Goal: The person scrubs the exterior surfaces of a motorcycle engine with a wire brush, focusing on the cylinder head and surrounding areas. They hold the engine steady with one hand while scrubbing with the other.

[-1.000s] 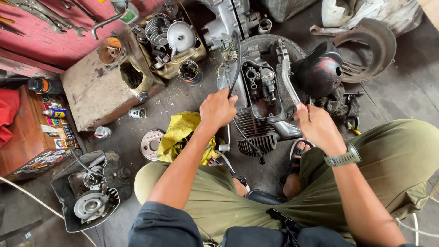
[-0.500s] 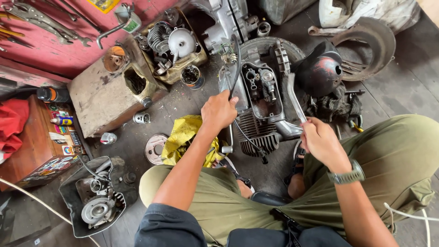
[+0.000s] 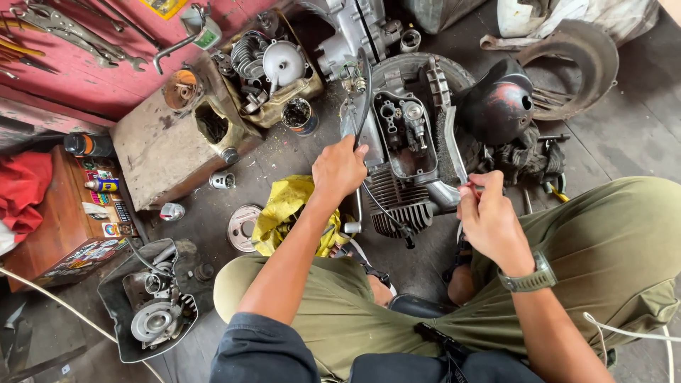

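Grimy finned engine (image 3: 404, 170) lies opened on floor.

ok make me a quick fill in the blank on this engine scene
1. The left hand grips a black ____ rising beside the finned grey metal engine.
2. The crumpled rag under the left forearm is ____ in colour.
3. The right hand has a grey ____ on its wrist.
4. The long grey spanners lie on a ____ surface.

Missing words: cable; yellow; watch; red

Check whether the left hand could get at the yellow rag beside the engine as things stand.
Probably yes. The left hand grips the engine's left edge, and the yellow rag lies uncovered on the floor just below it, beside the forearm, with nothing between them.
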